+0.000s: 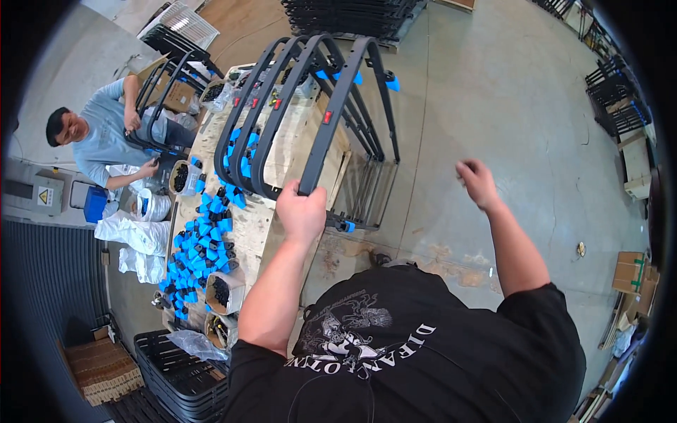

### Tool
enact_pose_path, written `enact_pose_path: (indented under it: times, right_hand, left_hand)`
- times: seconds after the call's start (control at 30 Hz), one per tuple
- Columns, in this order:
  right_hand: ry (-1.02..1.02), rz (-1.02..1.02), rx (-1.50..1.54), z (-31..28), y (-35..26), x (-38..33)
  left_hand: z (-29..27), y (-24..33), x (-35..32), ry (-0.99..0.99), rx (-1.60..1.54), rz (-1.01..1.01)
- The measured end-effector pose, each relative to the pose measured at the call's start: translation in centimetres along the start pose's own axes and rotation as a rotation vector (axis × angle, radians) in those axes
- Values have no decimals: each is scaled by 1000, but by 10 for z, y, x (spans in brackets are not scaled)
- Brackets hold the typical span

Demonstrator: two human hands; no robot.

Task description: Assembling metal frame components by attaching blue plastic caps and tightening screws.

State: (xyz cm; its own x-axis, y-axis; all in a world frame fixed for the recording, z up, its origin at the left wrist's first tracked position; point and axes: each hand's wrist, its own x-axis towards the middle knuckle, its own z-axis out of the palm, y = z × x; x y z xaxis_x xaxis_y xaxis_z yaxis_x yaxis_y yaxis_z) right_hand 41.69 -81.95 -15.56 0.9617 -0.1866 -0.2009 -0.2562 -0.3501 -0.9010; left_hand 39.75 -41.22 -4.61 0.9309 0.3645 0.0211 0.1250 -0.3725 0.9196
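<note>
My left hand [302,210] is closed round the near lower corner of a black tubular metal frame [343,88]. This frame has a rounded top, a small red piece on its face and blue pieces at its far side. Several similar black frames [280,106] stand in a row just left of it, over the edge of the wooden worktable [248,243]. Out to the right, my right hand [477,182] hangs in the air above the floor, apart from the frames. Its fingers are curled in, and whatever they may hold is hidden.
Many blue-and-black plastic pieces [201,243] lie heaped on the table beside tubs of black parts [224,292]. Across the table, a co-worker [106,127] handles another black frame. Stacked black frames [176,381] stand lower left; cartons [627,271] are at the far right.
</note>
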Motion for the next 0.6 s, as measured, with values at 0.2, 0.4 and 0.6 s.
enact_pose_path:
  times: [0.2, 0.4, 0.6]
  right_hand:
    - [28, 507, -253, -45, 179, -75]
    - [-210, 776, -492, -50, 281, -127]
    - [-320, 843, -459, 15, 235, -89]
  left_hand:
    - [13, -8, 45, 61, 26, 64]
    - [-10, -18, 60, 64, 65, 33]
    - [-56, -24, 4, 150, 303, 313]
